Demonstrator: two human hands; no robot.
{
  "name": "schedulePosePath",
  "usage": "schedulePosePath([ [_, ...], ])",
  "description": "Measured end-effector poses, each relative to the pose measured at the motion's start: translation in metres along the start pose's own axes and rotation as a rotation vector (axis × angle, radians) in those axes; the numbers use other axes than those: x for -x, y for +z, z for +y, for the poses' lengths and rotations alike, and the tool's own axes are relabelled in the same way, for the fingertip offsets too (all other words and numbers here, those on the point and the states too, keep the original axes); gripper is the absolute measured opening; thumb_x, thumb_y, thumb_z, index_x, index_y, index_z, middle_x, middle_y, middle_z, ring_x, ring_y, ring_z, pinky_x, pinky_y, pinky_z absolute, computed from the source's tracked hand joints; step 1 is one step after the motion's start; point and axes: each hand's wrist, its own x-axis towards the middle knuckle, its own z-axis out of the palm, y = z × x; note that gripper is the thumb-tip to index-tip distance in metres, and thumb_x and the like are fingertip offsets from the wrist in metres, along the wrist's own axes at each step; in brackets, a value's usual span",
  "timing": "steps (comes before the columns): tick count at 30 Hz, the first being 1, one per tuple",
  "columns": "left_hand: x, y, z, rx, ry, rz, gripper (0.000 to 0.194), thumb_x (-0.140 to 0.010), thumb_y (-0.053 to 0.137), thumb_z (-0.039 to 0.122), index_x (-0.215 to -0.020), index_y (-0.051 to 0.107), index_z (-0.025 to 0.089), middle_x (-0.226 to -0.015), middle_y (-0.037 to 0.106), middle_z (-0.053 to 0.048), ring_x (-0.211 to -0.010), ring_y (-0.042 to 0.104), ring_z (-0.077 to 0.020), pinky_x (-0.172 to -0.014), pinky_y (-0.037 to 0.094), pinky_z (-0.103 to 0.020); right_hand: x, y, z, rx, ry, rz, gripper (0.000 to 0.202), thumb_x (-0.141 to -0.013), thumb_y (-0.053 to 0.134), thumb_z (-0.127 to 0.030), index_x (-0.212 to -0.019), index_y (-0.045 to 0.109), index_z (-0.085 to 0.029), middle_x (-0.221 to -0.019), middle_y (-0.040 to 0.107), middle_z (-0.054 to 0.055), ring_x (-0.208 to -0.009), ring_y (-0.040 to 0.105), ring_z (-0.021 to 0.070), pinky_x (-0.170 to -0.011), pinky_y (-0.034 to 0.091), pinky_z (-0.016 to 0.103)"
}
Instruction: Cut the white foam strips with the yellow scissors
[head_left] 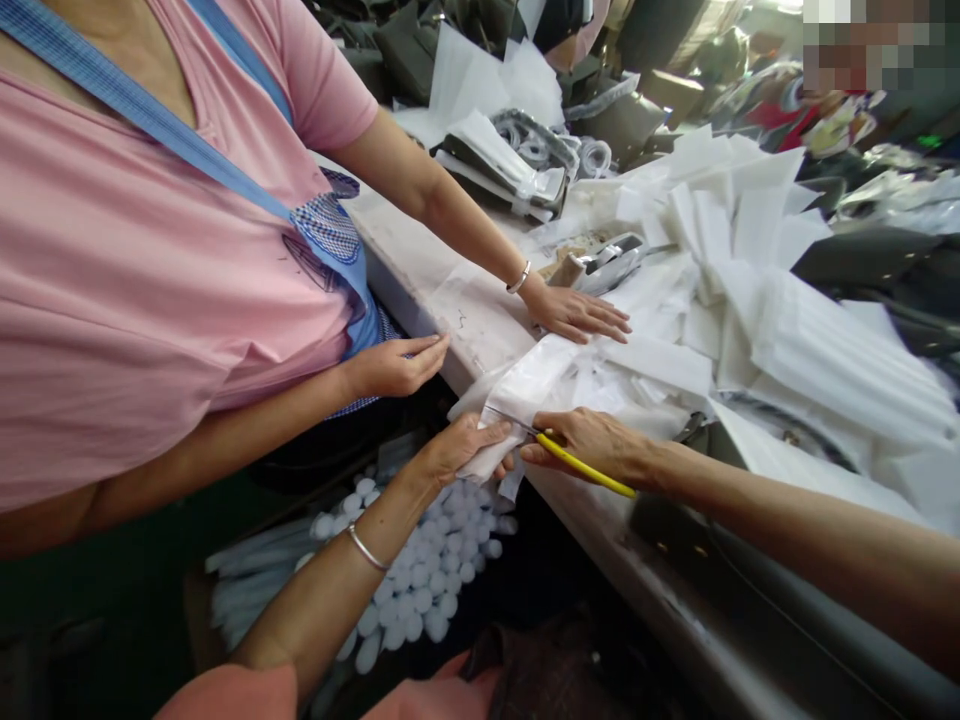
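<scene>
My left hand (466,450) pinches the near end of a white sheet (536,375) at the table's edge, thumb on top. In my right hand (581,440) is a pair of scissors (581,465) with yellow handles. Their slim metal blades lie against the sheet, close to my left thumb. Part of the handles is hidden by my fingers. Just beyond, a co-worker's hand (577,308) rests flat near the far end of the sheet. The co-worker's other hand (397,365) is held by the table edge, fingers curled.
Loose white sheets (720,260) are heaped on the table (405,245). Dark pieces with clear wrapping (510,170) lie at the back. Below the edge stands a bundle of white rods (420,580). A dark grey panel (750,570) is at the right.
</scene>
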Motion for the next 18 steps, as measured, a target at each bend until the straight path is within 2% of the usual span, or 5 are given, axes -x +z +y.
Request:
schedulePosePath([
  [6,0.002,-0.003,0.006,-0.054,-0.056,0.022,0.043,-0.079,0.07,0.055,-0.079,0.065,0.012,-0.063,0.065,-0.008,-0.044,0.054,-0.0126,-0.04,0.037,-0.021,-0.007,0.005,0.01,-0.056,-0.026,0.016,0.045,-0.087,0.051,-0.066,-0.082,0.059,-0.022,-0.065,0.061,0.001,-0.056,0.054,0.0148,-0.055,0.029,0.026],
  [10,-0.001,-0.005,0.012,-0.092,-0.035,0.044,0.035,-0.085,0.063,0.045,-0.082,0.064,0.01,-0.063,0.066,-0.006,-0.044,0.054,-0.0103,-0.041,0.036,-0.017,-0.01,0.01,0.018,-0.082,-0.097,0.076,0.043,-0.088,0.052,-0.063,-0.08,0.059,-0.021,-0.062,0.058,-0.001,-0.052,0.047,0.0119,-0.055,0.028,0.025],
  [13,0.002,-0.004,0.012,-0.127,-0.016,0.038,0.028,-0.088,0.058,0.038,-0.08,0.065,0.011,-0.061,0.067,-0.005,-0.045,0.055,-0.01,-0.043,0.037,-0.016,-0.008,0.011,0.016,-0.014,-0.1,0.106,0.044,-0.088,0.052,-0.064,-0.083,0.06,-0.022,-0.063,0.059,0.0,-0.054,0.051,0.0136,-0.055,0.028,0.026],
  [18,0.011,0.006,0.003,-0.105,0.005,0.002,0.024,-0.087,0.062,0.036,-0.077,0.069,0.016,-0.06,0.067,-0.005,-0.043,0.055,-0.0115,-0.038,0.04,-0.018,0.001,0.003,-0.004,0.125,-0.022,0.011,0.053,-0.088,0.045,-0.073,-0.089,0.062,-0.023,-0.072,0.066,0.005,-0.066,0.064,0.0222,-0.055,0.028,0.028],
])
